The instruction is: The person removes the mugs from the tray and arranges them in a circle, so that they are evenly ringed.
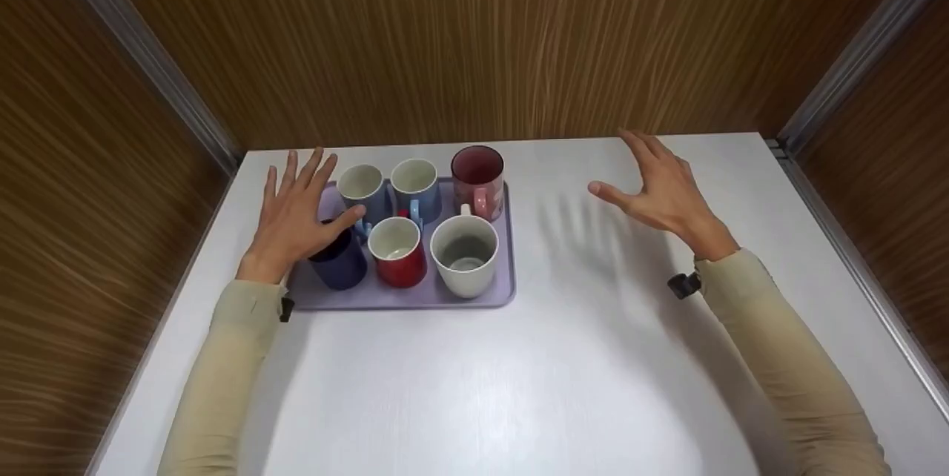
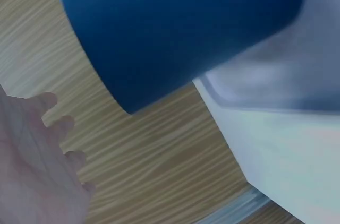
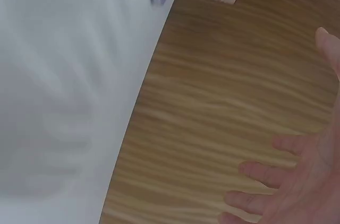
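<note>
My left hand [image 1: 293,227] hovers over the left part of a lilac tray [image 1: 400,299], fingers spread and holding nothing. Below its thumb stands a dark blue mug [image 1: 342,265], partly covered by the hand; its side [image 2: 175,27] fills the top of the left wrist view. A red mug [image 1: 402,268] and a white mug [image 1: 465,268] stand in the tray's front row. Behind them are two light blue mugs and a pink mug [image 1: 478,183] with a dark red inside. Right of the tray, my right hand [image 1: 667,194] is raised with fingers apart, holding nothing.
The white table [image 1: 474,387] is boxed in by wood-grain panels [image 1: 474,46] at the back and both sides. Metal strips [image 1: 860,53] run along the corners. Shadows of my right hand and arm fall on the table.
</note>
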Motion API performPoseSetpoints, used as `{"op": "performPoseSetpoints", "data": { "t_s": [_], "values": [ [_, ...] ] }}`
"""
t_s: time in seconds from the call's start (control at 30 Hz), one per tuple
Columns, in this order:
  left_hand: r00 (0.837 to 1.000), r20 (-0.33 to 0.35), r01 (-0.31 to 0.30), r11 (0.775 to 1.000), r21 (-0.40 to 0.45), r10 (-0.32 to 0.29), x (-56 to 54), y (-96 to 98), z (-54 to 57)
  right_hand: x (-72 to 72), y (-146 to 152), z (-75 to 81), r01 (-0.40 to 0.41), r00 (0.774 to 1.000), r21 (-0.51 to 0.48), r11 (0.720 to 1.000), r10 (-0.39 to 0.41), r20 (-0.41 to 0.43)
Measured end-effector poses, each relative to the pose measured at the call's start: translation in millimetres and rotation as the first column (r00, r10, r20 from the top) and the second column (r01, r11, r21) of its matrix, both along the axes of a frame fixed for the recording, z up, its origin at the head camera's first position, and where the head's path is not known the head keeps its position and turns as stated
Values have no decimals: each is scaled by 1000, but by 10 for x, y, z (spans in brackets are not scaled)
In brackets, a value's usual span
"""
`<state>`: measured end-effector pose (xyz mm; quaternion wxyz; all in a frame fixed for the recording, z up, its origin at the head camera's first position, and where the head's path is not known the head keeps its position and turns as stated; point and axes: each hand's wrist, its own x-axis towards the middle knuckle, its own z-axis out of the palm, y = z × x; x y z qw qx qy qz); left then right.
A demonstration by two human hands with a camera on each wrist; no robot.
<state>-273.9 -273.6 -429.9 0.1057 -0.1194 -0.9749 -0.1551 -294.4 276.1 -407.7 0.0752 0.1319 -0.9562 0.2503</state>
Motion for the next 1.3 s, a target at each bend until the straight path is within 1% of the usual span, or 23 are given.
{"op": "performPoseSetpoints", "data": {
  "t_s": [0.17, 0.3, 0.5, 0.7, 0.8, 0.9, 1.07, 1.2, 1.3],
  "values": [
    [1000, -12, 11, 1000, 18, -10, 149, -145, -66, 74, -198, -21, -65, 998, -24, 998, 64, -26],
    [999, -31, 22, 999, 32, -21, 233, -268, -138, 150, -353, -65, -113, 993, -40, 993, 111, -49],
    [999, -27, 45, 997, 65, -43, 374, -445, -296, 251, -593, -131, -176, 983, -45, 983, 173, -65],
    [999, 13, 39, 997, 74, -40, 527, -587, -461, 345, -834, -204, -245, 968, -50, 968, 242, -66],
    [998, 50, 34, 996, 80, -38, 608, -649, -526, 387, -963, -250, -270, 962, -66, 960, 267, -49],
    [995, 92, 32, 996, 83, -40, 664, -689, -576, 417, -1070, -290, -288, 958, -84, 954, 286, -40],
    [987, 155, 28, 995, 94, -43, 717, -723, -690, 464, -1233, -383, -318, 948, -140, 938, 317, -29],
    [977, 210, 25, 996, 90, -44, 736, -720, -793, 507, -1355, -482, -352, 935, -195, 916, 351, -38],
    [972, 231, 31, 997, 74, -47, 743, -712, -858, 527, -1431, -562, -376, 926, -235, 896, 374, -54]
  ]
}}
